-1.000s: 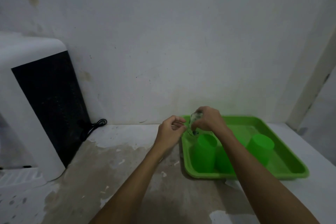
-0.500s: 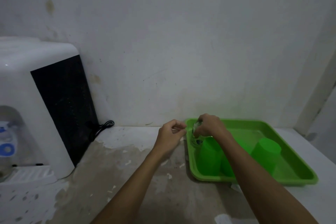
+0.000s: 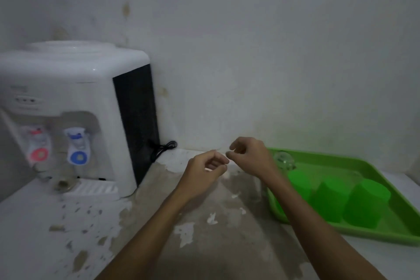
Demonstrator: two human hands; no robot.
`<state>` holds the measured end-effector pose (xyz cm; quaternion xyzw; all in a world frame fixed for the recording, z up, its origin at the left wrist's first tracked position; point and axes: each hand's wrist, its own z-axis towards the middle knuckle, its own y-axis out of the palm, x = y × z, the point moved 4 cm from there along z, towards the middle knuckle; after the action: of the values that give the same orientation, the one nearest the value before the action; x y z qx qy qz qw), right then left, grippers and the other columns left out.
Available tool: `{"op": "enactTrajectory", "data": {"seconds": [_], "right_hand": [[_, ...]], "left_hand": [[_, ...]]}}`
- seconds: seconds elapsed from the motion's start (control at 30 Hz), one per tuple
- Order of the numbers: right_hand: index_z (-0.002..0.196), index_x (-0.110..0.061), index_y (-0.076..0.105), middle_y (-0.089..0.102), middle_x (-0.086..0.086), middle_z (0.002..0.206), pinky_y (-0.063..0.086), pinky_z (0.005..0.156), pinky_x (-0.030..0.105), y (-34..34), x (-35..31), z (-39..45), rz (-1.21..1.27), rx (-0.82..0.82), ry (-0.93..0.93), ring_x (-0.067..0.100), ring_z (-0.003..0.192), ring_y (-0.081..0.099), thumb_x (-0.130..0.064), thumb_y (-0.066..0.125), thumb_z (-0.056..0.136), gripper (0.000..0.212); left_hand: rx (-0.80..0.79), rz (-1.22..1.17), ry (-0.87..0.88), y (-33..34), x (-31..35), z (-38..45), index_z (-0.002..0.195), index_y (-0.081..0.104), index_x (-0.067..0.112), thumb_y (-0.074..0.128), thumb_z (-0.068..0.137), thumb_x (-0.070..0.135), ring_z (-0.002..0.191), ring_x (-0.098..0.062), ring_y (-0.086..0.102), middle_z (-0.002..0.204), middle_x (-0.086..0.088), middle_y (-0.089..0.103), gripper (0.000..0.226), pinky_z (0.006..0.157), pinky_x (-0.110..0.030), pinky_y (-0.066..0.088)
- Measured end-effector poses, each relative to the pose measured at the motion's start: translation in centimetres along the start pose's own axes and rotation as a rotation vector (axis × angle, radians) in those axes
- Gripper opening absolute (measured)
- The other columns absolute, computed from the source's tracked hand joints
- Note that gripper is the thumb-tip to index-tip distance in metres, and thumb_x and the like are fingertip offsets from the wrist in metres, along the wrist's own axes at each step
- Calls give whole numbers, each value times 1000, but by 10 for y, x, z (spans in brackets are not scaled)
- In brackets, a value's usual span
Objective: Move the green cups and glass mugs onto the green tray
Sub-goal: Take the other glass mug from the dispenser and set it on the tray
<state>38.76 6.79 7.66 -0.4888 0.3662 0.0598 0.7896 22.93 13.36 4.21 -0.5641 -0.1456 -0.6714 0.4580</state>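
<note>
The green tray [image 3: 354,162] lies at the right on the counter. Three green cups stand upside down in it: one at the left [image 3: 300,185], one in the middle [image 3: 329,195], one at the right [image 3: 366,204]. A glass mug [image 3: 284,161] stands upside down in the tray's far left corner. My right hand [image 3: 250,155] hovers just left of the tray with its fingers loosely curled and nothing in it. My left hand [image 3: 204,169] is beside it over the counter, also empty. Another glass mug [image 3: 62,183] sits on the dispenser's drip tray.
A white water dispenser [image 3: 75,109] with a red tap [image 3: 37,148] and a blue tap [image 3: 77,149] stands at the left against the wall. Its black cable [image 3: 162,148] lies behind it. The counter [image 3: 204,223] is stained and patchy.
My right hand has let go of the glass mug, which now stands in the tray's corner, and has moved left off the tray. The view has turned left toward the dispenser.
</note>
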Motion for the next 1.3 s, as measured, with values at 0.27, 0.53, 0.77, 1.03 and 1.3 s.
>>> {"op": "enactTrajectory", "data": {"seconds": [0.27, 0.53, 0.77, 1.03, 1.3], "right_hand": [[73, -27, 74, 74, -4, 66, 61, 68, 43, 106, -89, -22, 266, -160, -157, 14, 64, 70, -46, 60, 67, 25], [76, -17, 77, 76, 3, 69, 61, 70, 41, 180, -154, -37, 383, -252, -275, 20, 68, 72, -24, 71, 83, 12], [75, -15, 77, 76, 3, 66, 60, 66, 38, 219, -191, -50, 469, -310, -302, 23, 66, 72, -17, 71, 85, 12], [76, -14, 76, 75, 4, 65, 60, 65, 37, 232, -205, -53, 509, -351, -292, 16, 60, 68, -15, 71, 85, 11], [76, -15, 76, 75, 3, 65, 61, 66, 37, 228, -205, -49, 488, -340, -297, 25, 66, 73, -14, 70, 85, 11]], "left_hand": [[254, 55, -21, -120, -28, -68, 91, 75, 29, 71, 91, 14, 72, -6, 60, 77, 9, 68, 16, 68, -25, 52], [735, 358, 62, -231, -40, -124, 92, 69, 19, 75, 86, 1, 74, -6, 57, 85, 0, 64, 20, 67, -12, 44], [973, 393, -216, -289, -67, -134, 130, 47, 16, 87, 75, 15, 112, -21, 50, 129, -7, 43, 68, 88, -32, 46], [798, 279, -364, -312, -87, -114, 140, 52, 25, 82, 65, 55, 117, -22, 64, 134, -1, 61, 86, 100, -47, 56], [820, 248, -406, -316, -88, -111, 119, 66, 23, 88, 68, 47, 104, -21, 66, 115, 1, 70, 61, 95, -48, 59]]}}
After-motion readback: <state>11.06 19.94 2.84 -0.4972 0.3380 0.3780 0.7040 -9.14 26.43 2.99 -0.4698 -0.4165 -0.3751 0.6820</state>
